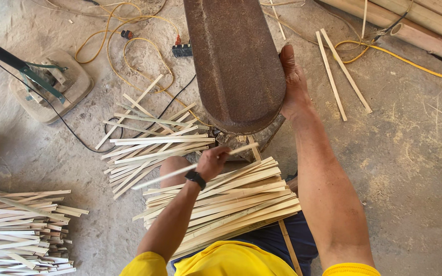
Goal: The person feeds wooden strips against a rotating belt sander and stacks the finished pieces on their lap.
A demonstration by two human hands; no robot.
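Note:
My left hand (212, 162), with a black watch on its wrist, is shut on a thin pale bamboo strip (166, 177) that runs from lower left up toward the base of a rusty brown machine housing (234, 61). My right hand (293, 82) lies flat against the right edge of that housing, fingers pointing away from me. Across my lap rests a thick bundle of bamboo strips (236, 202), just under the left hand.
A loose heap of cut strips (154, 145) lies on the dusty floor left of the machine, and a bigger stack (19, 230) at lower left. Two strips (341, 74), yellow cable (129, 46), bamboo poles (415, 25) and a fan base (47, 82) lie around.

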